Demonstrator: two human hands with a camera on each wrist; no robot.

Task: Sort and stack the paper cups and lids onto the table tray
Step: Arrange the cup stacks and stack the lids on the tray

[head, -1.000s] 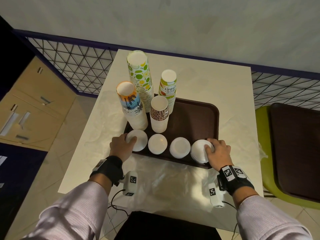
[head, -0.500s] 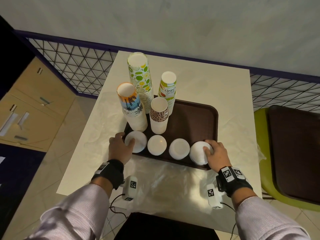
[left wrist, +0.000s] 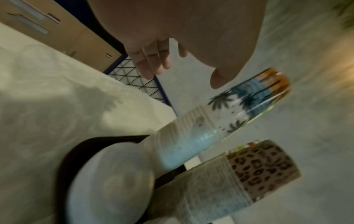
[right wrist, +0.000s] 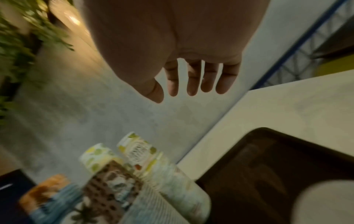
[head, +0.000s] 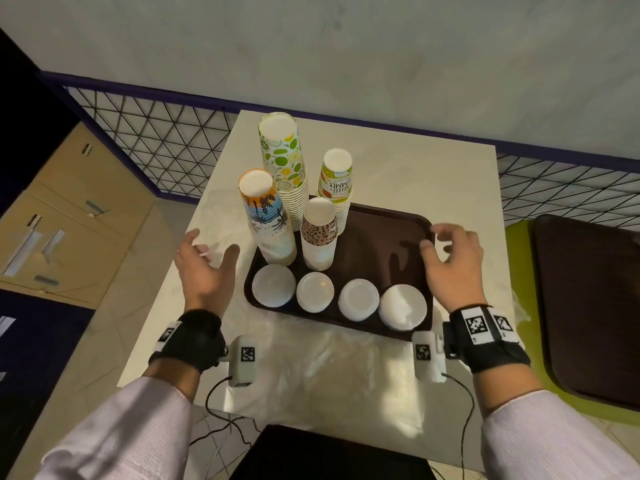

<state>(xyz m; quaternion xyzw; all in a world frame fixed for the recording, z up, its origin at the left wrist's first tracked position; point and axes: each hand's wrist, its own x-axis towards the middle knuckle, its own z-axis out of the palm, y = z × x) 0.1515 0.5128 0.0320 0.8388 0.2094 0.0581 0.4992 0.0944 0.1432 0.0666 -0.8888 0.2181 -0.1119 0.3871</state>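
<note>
- The left hand [head: 207, 268] is raised over the pale table top, just left of the tray, with fingers loosely spread and nothing in it; the left wrist view shows the same released palm [left wrist: 191, 34] in the air.
- The right hand [head: 453, 261] hangs above the right rim of the tray, fingers relaxed and slightly bent, also holding nothing; its straight, parted fingers [right wrist: 191, 78] show in the right wrist view.
- The dark brown rectangular plastic tray [head: 377, 244] lies on the square cream table [head: 415, 181].
- Along the tray's near edge sit four white round lid stacks [head: 337, 296] in a row, side by side.
- Behind them, at the tray's left, stand four upside-down stacks of paper cups:
  - the palm-tree print stack with an orange band [head: 266, 220], near left;
  - the short leopard-print stack [head: 319, 233], just beside it on the right;
  - the tall lime-and-lemon print stack [head: 284, 168], behind;
  - the "Hello Summer" fruit-print stack [head: 335, 185], at the back right.
- Crumpled clear plastic wrap [head: 332, 368] lies on the table in front of the tray.
- A second dark tray rests on a green chair [head: 519, 258] to the right.
</note>
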